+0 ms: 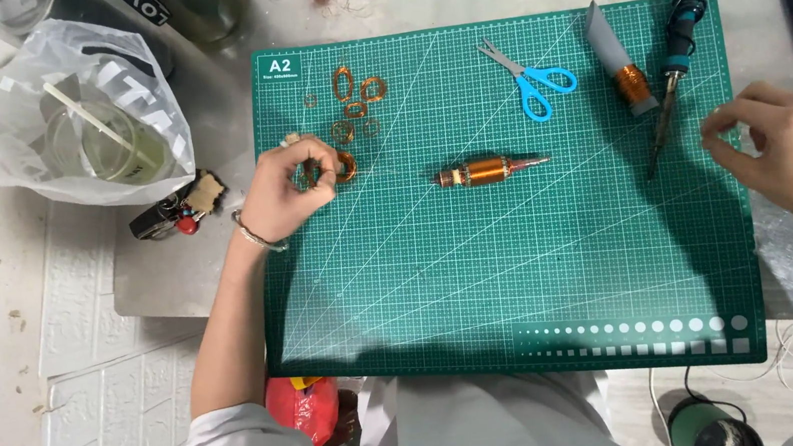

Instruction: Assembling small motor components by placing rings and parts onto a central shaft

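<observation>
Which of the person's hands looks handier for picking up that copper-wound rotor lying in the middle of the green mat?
Probably the right hand: it hovers open and empty. The left hand lies nearer the rotor, but its fingers already pinch a small copper coil.
</observation>
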